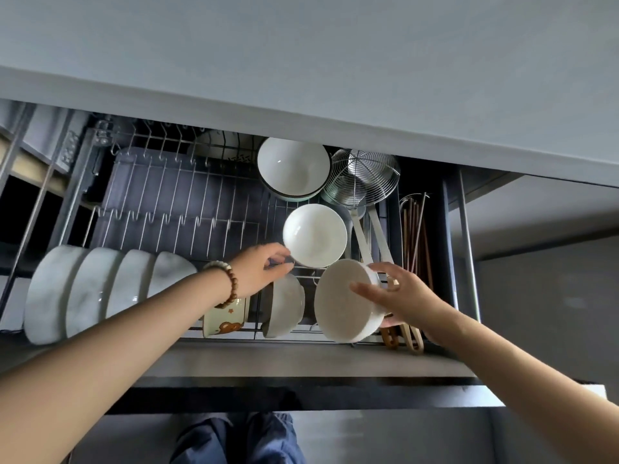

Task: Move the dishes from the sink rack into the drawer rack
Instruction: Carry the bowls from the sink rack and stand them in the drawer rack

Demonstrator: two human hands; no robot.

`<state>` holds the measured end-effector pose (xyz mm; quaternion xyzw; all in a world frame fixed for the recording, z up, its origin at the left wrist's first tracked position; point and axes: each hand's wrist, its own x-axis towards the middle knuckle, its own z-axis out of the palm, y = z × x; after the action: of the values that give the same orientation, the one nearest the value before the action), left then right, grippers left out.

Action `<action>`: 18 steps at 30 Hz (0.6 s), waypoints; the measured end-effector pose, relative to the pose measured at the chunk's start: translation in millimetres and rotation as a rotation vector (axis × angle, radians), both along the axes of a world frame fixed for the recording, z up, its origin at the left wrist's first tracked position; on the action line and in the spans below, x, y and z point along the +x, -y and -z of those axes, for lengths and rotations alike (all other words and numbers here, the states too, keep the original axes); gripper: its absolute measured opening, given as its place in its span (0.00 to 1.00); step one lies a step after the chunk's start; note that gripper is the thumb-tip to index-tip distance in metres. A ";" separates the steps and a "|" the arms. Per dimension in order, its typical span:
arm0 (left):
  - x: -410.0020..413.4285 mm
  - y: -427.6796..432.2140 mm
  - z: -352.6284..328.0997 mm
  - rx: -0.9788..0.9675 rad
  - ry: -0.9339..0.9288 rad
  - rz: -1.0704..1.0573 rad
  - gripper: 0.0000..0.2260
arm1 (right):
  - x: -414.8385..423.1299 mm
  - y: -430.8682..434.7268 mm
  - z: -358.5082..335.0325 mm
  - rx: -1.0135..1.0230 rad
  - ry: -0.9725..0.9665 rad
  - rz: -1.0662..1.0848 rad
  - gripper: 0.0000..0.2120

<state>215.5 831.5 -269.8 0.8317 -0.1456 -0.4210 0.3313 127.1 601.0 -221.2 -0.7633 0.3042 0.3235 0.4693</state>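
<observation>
The drawer rack is pulled out below the counter, a wire rack over a dark tray. My left hand pinches the near rim of a white bowl that lies tilted in the rack's right part. My right hand holds a shallow white dish on its edge over the rack's front right corner. Several pale marbled bowls stand in a row at the front left. Another white bowl stands on edge under my left hand. A larger bowl leans at the back.
A wire skimmer lies at the back right, its handle running forward. Chopsticks and wooden utensils fill the right-hand compartment. A cup with a bear print sits near the front. The counter edge overhangs the drawer's back.
</observation>
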 end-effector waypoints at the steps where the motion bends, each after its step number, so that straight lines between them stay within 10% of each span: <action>1: -1.9 -2.1 2.1 0.026 -0.008 0.034 0.20 | -0.9 -3.7 4.7 -0.060 -0.009 -0.050 0.31; 18: -5.9 -14.7 11.2 0.044 -0.036 0.050 0.17 | 14.1 -48.3 45.4 -0.317 -0.050 -0.253 0.39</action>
<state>209.6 846.2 -281.0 0.8272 -0.1511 -0.4471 0.3049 141.1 649.3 -266.6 -0.8515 0.2646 0.3467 0.2910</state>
